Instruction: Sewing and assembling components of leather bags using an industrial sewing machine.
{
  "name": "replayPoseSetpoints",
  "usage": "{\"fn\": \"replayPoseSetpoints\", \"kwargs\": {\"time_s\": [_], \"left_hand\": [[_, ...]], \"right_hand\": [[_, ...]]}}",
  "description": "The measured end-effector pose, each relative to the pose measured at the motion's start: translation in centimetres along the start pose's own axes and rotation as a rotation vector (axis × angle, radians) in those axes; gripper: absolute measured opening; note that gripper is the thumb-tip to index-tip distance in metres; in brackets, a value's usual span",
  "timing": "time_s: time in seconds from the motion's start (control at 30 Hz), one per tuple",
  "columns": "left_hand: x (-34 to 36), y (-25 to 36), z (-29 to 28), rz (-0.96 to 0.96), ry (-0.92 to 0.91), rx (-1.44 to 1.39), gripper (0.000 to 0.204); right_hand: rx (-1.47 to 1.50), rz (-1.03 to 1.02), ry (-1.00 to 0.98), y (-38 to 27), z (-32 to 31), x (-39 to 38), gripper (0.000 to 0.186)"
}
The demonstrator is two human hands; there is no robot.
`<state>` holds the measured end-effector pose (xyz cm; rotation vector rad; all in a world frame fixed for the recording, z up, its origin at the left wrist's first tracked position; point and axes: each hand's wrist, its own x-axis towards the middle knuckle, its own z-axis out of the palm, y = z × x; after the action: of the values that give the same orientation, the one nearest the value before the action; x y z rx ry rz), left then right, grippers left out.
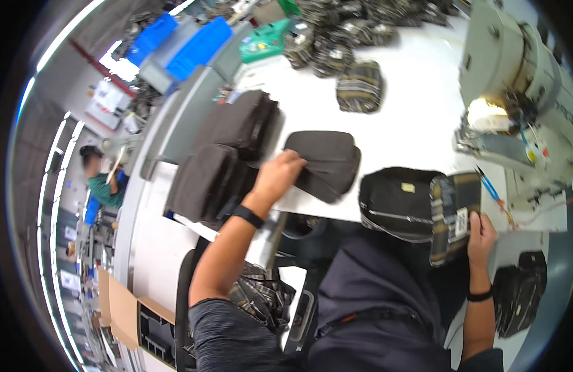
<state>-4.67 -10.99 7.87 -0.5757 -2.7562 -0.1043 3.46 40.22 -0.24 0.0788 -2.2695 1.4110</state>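
Note:
With fingers closed at its left edge, my left hand (pixel 278 177) grips a dark brown fabric piece (pixel 326 160) with rounded corners, lying on the white tabletop. My right hand (pixel 480 239) pinches the right side of a striped fabric panel (pixel 455 204) that bears a white label. Joined to that panel, or lying against it, is a black bag piece (pixel 395 204) with pale edging and a small yellowish tag; I cannot tell which. Both pieces sit near the table's front edge. Stacks of dark brown fabric pieces (pixel 205 183) lie left of my left hand.
A sewing machine (pixel 497 68) with a lit lamp stands at the right, with blue-handled snips (pixel 487 183) beside it. Striped bundles (pixel 359 87) are heaped at the back, near a green box (pixel 263 42). Far left, a person in green (pixel 106 186) sits. Dark bag pieces (pixel 520 291) lie lower right.

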Motion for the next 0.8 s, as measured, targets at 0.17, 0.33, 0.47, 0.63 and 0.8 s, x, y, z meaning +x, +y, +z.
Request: {"fn": "replayPoseSetpoints", "kwargs": {"time_s": [0.17,0.33,0.47,0.63,0.8], "left_hand": [[-0.1,-0.4,0.7,-0.072,-0.043,-0.188,0.022],[0.6,-0.9,-0.1,-0.115,0.008,-0.226,0.02],[0.0,-0.7,0.0,-0.199,-0.142,-0.118,0.019],[-1.5,-1.0,1.3,-0.185,0.106,-0.203,0.017],[-1.9,-1.1,2.0,-0.208,0.21,-0.191,0.017]], "right_hand": [[0.139,0.015,-0.057,0.9,-0.2,0.0,0.033],[0.087,0.004,-0.088,2.1,-0.4,0.3,0.033],[0.081,0.02,-0.093,2.3,-0.2,0.7,0.036],[0.05,0.046,-0.118,1.3,0.2,1.1,0.037],[-0.191,0.029,-0.059,-0.1,0.4,1.1,0.038]]}}
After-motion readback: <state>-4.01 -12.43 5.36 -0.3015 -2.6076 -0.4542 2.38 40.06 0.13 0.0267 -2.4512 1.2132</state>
